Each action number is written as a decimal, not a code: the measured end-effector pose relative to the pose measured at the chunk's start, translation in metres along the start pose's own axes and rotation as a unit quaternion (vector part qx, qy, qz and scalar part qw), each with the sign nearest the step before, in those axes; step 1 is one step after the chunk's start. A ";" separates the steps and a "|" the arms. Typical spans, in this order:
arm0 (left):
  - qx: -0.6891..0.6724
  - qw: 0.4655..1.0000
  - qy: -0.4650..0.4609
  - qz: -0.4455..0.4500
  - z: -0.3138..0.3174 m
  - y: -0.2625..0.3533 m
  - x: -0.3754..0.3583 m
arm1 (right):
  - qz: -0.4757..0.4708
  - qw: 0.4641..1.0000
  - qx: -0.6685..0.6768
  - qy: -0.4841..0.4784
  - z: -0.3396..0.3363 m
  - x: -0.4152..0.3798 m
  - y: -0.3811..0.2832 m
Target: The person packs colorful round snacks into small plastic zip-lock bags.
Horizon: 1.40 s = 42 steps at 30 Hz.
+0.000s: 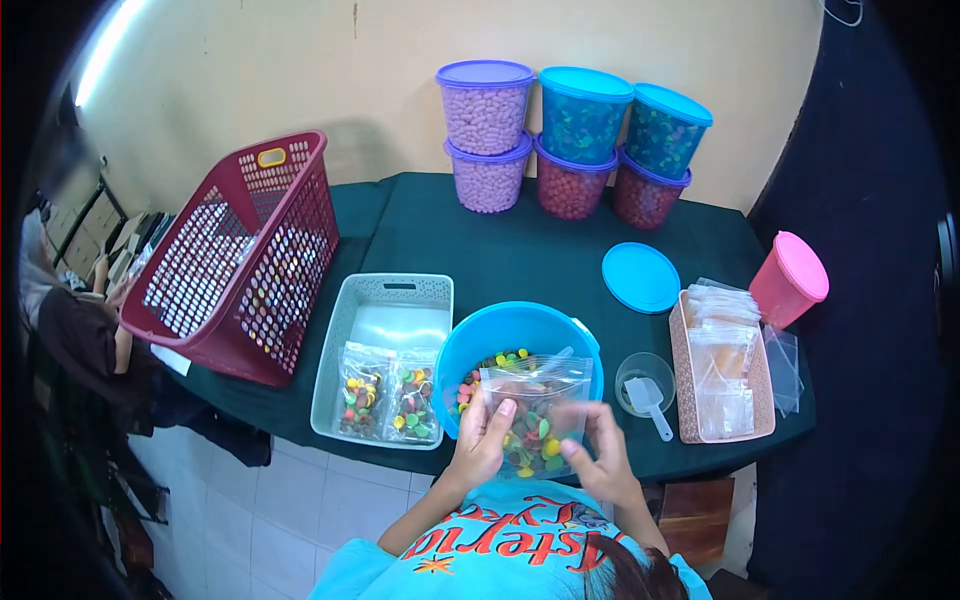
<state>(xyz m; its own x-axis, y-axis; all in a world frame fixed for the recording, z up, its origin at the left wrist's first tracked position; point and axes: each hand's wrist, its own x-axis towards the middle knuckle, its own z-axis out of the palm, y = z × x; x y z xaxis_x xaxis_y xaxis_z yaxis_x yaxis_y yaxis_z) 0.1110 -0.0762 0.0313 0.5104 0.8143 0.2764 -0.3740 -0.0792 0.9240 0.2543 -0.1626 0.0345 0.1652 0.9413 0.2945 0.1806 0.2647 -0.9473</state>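
A clear zip bag (pixel 535 425) with colourful round candies in its lower part is held over the front of a blue tub (pixel 460 350). My left hand (pixel 485 440) grips the bag's left side, thumb on its front. At the bag's right side is my right hand (pixel 600 455), its fingers curled and slightly blurred, the thumb touching the bag near the yellow candies. More loose candies lie inside the tub. To the left, a pale green tray (pixel 330 340) holds filled bags (pixel 365 395) of the same candies.
A maroon basket (pixel 290 240) stands at the left, with a person (pixel 85 330) beyond it. Lidded tubs (pixel 580 120) are stacked at the back. Rightward are a blue lid (pixel 640 277), a scoop (pixel 650 405) on a clear bowl, a pink basket (pixel 685 400) of empty bags and a pink container (pixel 785 285).
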 end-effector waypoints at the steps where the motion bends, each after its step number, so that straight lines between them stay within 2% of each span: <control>1: -0.007 1.000 -0.022 -0.018 0.003 0.001 -0.001 | -0.044 0.998 0.023 0.027 -0.005 0.004 0.004; 2: -0.015 0.998 -0.044 -0.038 0.007 0.003 -0.003 | -0.038 0.995 0.080 0.043 -0.007 0.007 0.004; 5: -0.063 0.997 -0.006 -0.040 0.028 0.003 -0.009 | -0.046 0.990 0.113 0.067 -0.003 0.022 0.002; 7: -0.026 0.999 0.019 -0.008 0.033 0.004 -0.009 | -0.042 0.989 0.134 0.053 -0.002 0.025 0.007; 10: 0.006 0.994 0.111 -0.004 0.034 0.005 -0.011 | 0.017 0.973 0.221 0.061 0.000 0.025 0.008; 13: 0.070 0.988 0.133 0.016 0.030 0.001 -0.015 | 0.020 0.978 0.200 0.055 -0.001 0.024 0.015; 14: 0.050 0.987 0.156 -0.002 0.033 0.004 -0.015 | 0.023 0.977 0.207 0.052 -0.001 0.024 0.017; 16: 0.084 0.982 0.170 -0.008 0.033 0.006 -0.017 | -0.043 0.979 0.190 0.061 0.002 0.026 0.019; 20: 0.138 0.971 0.193 0.007 0.026 0.002 -0.024 | -0.034 0.980 0.188 0.058 0.008 0.025 0.020; 24: 0.107 0.967 0.231 -0.002 0.019 0.013 -0.031 | 0.034 0.967 0.253 -0.015 0.012 0.025 0.011; 25: 0.116 0.968 0.224 -0.004 0.015 0.013 -0.034 | 0.062 0.957 0.278 -0.051 0.015 0.026 0.008; 26: 0.125 0.968 0.217 -0.008 0.011 0.014 -0.037 | 0.036 0.969 0.237 -0.051 0.019 0.027 0.008; 29: 0.097 0.972 0.215 0.012 -0.003 0.018 -0.047 | 0.034 0.982 0.183 -0.046 0.038 0.025 0.008; 30: 0.075 0.974 0.214 -0.006 -0.011 0.022 -0.052 | 0.035 0.981 0.182 -0.051 0.046 0.026 0.006; 33: 0.029 0.980 0.196 0.021 -0.039 0.031 -0.064 | -0.056 0.993 0.098 -0.042 0.076 0.028 0.000; 35: 0.051 0.983 0.174 0.017 -0.064 0.040 -0.075 | -0.055 0.991 0.112 -0.044 0.100 0.028 0.000; 37: 0.091 0.988 0.122 0.006 -0.088 0.051 -0.088 | -0.039 0.990 0.098 -0.090 0.122 0.025 -0.002; 38: 0.070 0.987 0.143 -0.038 -0.097 0.057 -0.092 | -0.035 0.990 0.091 -0.098 0.133 0.023 -0.002; 41: 0.119 0.986 0.117 -0.025 -0.130 0.062 -0.100 | -0.041 0.991 0.086 -0.090 0.164 0.016 -0.008; 42: 0.113 0.987 0.110 -0.027 -0.139 0.062 -0.104 | -0.014 0.992 0.088 -0.087 0.173 0.012 -0.007</control>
<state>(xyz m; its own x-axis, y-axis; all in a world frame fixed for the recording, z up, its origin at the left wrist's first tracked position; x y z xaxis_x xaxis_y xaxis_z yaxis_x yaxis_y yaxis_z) -0.0727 -0.0861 0.0238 0.3352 0.9241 0.1836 -0.1557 -0.1378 0.9781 0.0876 -0.1165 0.0230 -0.0103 0.9508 0.3098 0.0090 0.3099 -0.9507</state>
